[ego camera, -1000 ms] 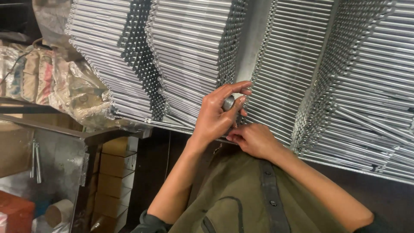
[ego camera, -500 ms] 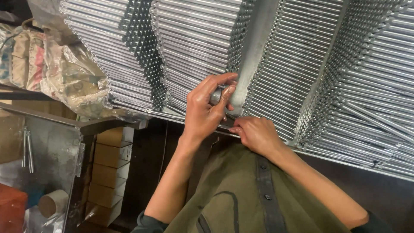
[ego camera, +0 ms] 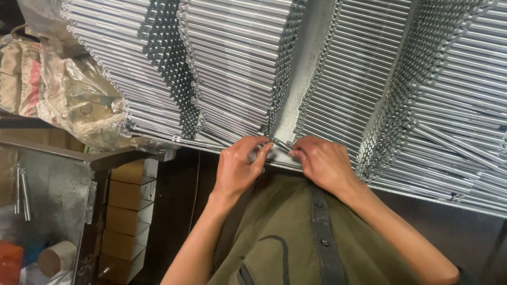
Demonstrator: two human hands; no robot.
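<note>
Rod of short silver metal sits at the near edge of the desk, pinched between both hands: the left hand closes its fingers on one end, the right hand clamps the other. Stacked rows of metal rods fan out behind. Plastic-wrapped sacks and cardboard boxes stand left.

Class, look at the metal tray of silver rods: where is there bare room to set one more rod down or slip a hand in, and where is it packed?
Free: the bare metal strip running up between the middle rod stack and the right-middle stack. The left hand and right hand meet at its near end, holding a short rod. Crowded: every stack, rods packed side by side, including the far-right stack.
</note>
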